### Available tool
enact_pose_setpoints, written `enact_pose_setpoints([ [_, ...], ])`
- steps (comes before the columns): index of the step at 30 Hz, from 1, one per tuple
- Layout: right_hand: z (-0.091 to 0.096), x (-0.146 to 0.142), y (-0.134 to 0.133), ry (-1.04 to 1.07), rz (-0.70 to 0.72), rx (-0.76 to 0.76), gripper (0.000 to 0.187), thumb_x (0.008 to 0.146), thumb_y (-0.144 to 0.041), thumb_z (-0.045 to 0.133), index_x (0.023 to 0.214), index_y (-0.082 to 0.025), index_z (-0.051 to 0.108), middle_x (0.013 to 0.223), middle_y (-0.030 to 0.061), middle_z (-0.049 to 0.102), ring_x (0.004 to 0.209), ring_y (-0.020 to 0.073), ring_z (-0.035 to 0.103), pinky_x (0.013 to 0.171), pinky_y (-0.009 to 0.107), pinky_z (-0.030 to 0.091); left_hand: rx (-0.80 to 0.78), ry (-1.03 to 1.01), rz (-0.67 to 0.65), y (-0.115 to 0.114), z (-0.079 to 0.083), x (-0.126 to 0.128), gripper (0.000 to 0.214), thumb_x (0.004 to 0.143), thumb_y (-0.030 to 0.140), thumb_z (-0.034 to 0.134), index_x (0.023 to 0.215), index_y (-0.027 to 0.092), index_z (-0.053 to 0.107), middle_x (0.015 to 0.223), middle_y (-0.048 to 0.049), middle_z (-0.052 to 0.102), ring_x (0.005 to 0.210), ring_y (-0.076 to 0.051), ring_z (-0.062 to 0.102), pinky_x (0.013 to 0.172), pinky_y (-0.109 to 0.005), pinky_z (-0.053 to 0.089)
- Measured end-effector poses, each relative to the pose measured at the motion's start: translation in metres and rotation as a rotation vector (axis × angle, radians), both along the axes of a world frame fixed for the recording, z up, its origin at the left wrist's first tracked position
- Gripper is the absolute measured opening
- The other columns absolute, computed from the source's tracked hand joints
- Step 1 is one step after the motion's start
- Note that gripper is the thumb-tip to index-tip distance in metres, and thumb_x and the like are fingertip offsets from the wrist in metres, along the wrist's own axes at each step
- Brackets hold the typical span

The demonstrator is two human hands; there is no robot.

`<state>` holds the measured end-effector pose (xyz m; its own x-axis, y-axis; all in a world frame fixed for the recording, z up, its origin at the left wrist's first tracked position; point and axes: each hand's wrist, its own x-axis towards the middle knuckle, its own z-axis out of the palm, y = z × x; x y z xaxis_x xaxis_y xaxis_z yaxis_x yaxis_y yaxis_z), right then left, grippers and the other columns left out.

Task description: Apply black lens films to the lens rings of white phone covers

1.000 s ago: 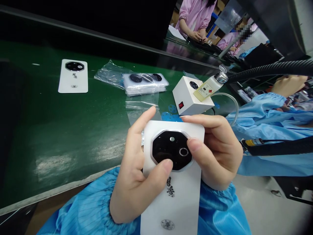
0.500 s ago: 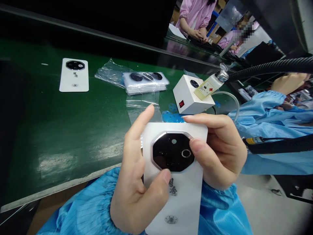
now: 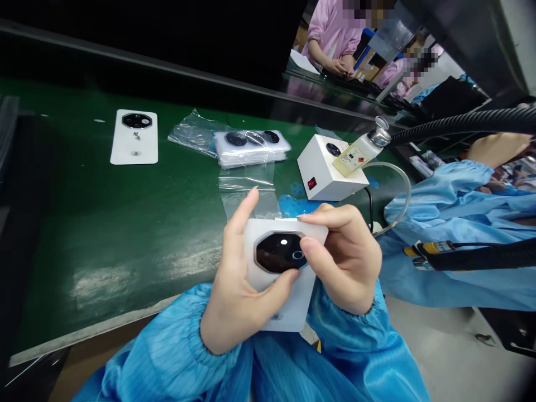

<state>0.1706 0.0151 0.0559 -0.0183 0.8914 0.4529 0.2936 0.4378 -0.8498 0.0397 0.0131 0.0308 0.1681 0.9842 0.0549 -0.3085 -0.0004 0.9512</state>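
Observation:
Between my hands is a white phone back cover (image 3: 262,282) with a black octagonal camera panel (image 3: 272,254) in a silver rim. My left hand (image 3: 238,285) grips its left side, the thumb lying across the lower edge of the camera panel and the index finger pointing up past the cover. My right hand (image 3: 347,257) pinches the upper right corner, thumb on the panel's right edge and index finger along the top edge. A small white strip (image 3: 287,219) shows at the top edge. The cover's underside is hidden.
Another white back cover (image 3: 134,148) lies on the green bench (image 3: 84,223). Stacked bagged covers (image 3: 251,151) sit behind my hands. A white box (image 3: 316,178) has a pump bottle (image 3: 355,156) on it. Black hose (image 3: 460,120) and a blue-sleeved person (image 3: 435,190) are at right.
Both hands and the back cover have drawn lower and farther from the camera, and the cover tilts flatter. My right hand has shifted left. The view has moved slightly.

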Motion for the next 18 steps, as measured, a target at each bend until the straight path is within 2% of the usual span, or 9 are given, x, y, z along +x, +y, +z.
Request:
enact_pose_setpoints([
  [3, -0.001, 0.005, 0.009, -0.022, 0.051, -0.105, 0.015, 0.080, -0.015, 0.057, 0.093, -0.023, 0.057, 0.071, -0.0027, 0.052, 0.058, 0.0091, 0.047, 0.048, 0.021, 0.036, -0.044, -0.006, -0.015, 0.004, -0.007, 0.000, 0.078, 0.071, 0.016, 0.071, 0.136, 0.040, 0.035, 0.132, 0.0025, 0.052, 0.102, -0.024, 0.063, 0.091, -0.036, 0.052],
  [6, 0.001, 0.010, 0.020, -0.105, 0.155, -0.211, 0.003, 0.079, -0.018, 0.058, 0.079, -0.019, 0.056, 0.069, -0.0035, 0.054, 0.057, 0.0076, 0.047, 0.051, 0.021, 0.036, -0.035, 0.073, 0.029, 0.007, -0.014, -0.002, 0.078, 0.068, 0.019, 0.073, 0.136, 0.037, 0.039, 0.134, -0.0008, 0.050, 0.096, -0.025, 0.064, 0.085, -0.036, 0.053],
  [8, -0.002, 0.012, 0.025, -0.127, 0.224, -0.269, 0.011, 0.080, -0.022, 0.059, 0.070, -0.018, 0.055, 0.064, -0.0044, 0.052, 0.056, 0.0068, 0.045, 0.052, 0.020, 0.034, -0.021, 0.151, 0.016, 0.009, -0.022, -0.005, 0.080, 0.068, 0.022, 0.073, 0.138, 0.035, 0.038, 0.140, -0.0021, 0.046, 0.105, -0.029, 0.061, 0.090, -0.038, 0.051],
  [10, -0.008, 0.014, 0.028, -0.101, 0.268, -0.326, 0.019, 0.080, -0.028, 0.060, 0.065, -0.017, 0.053, 0.060, -0.0047, 0.049, 0.055, 0.0068, 0.042, 0.052, 0.021, 0.033, -0.022, 0.231, -0.056, 0.009, -0.031, -0.010, 0.081, 0.070, 0.025, 0.072, 0.140, 0.034, 0.034, 0.145, -0.0026, 0.041, 0.118, -0.033, 0.053, 0.098, -0.042, 0.045],
  [13, -0.022, 0.016, 0.032, -0.094, 0.319, -0.395, 0.030, 0.078, -0.035, 0.061, 0.059, -0.017, 0.048, 0.055, -0.0053, 0.044, 0.054, 0.0068, 0.039, 0.052, 0.021, 0.030, -0.019, 0.331, -0.144, 0.004, -0.039, -0.022, 0.071, 0.077, 0.032, 0.066, 0.140, 0.035, 0.034, 0.148, 0.0011, 0.037, 0.134, -0.031, 0.035, 0.109, -0.042, 0.032],
  [14, -0.026, 0.017, 0.035, -0.112, 0.352, -0.422, 0.032, 0.077, -0.037, 0.062, 0.057, -0.017, 0.046, 0.054, -0.0059, 0.041, 0.053, 0.0064, 0.037, 0.051, 0.021, 0.029, -0.040, 0.321, -0.126, 0.001, -0.039, -0.026, 0.064, 0.081, 0.035, 0.061, 0.139, 0.035, 0.036, 0.147, 0.0030, 0.037, 0.136, -0.029, 0.031, 0.112, -0.041, 0.027],
  [16, -0.031, 0.016, 0.040, -0.137, 0.482, -0.469, 0.038, 0.076, -0.041, 0.063, 0.055, -0.016, 0.043, 0.051, -0.0073, 0.037, 0.050, 0.0051, 0.033, 0.048, 0.020, 0.026, -0.098, 0.301, -0.130, -0.006, -0.038, -0.034, 0.056, 0.085, 0.040, 0.053, 0.139, 0.035, 0.038, 0.143, 0.0044, 0.043, 0.137, -0.027, 0.030, 0.113, -0.040, 0.023],
  [18, -0.032, 0.014, 0.046, -0.135, 0.656, -0.529, 0.042, 0.077, -0.045, 0.062, 0.053, -0.016, 0.043, 0.049, -0.0082, 0.035, 0.048, 0.0040, 0.031, 0.046, 0.019, 0.025, -0.174, 0.312, -0.130, -0.010, -0.036, -0.040, 0.054, 0.086, 0.045, 0.049, 0.138, 0.035, 0.039, 0.141, 0.0046, 0.047, 0.136, -0.029, 0.032, 0.112, -0.043, 0.026],
])
